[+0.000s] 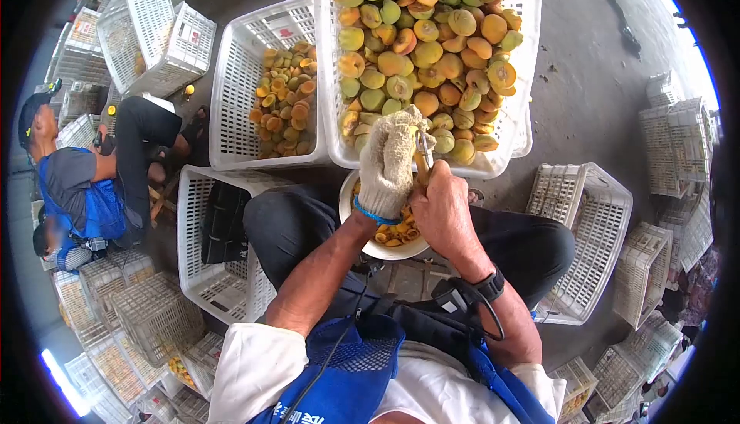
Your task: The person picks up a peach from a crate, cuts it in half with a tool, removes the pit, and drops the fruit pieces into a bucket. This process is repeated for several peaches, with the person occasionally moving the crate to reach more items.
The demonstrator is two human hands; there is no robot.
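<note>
My left hand [389, 163], in an off-white knitted glove with a blue cuff, is closed around a piece of yellow fruit, mostly hidden by the glove. Against it my right hand [447, 206], bare, grips a small pitting knife [422, 149] with a narrow metal end and a wooden-looking handle. The metal end meets the fruit side of the glove. Below both hands, between my knees, sits a white bowl [346, 206] with orange fruit scraps [397, 233]. Just beyond the hands stands a white crate [329, 62] heaped with halved yellow-green peaches [428, 54].
A second white crate [231, 108] at the left holds more orange halves [285, 104]. Crates [223, 289] [593, 247] flank my legs, the left one with a black item inside. A co-worker [85, 169] sits at far left. Stacked crates [678, 146] line the right.
</note>
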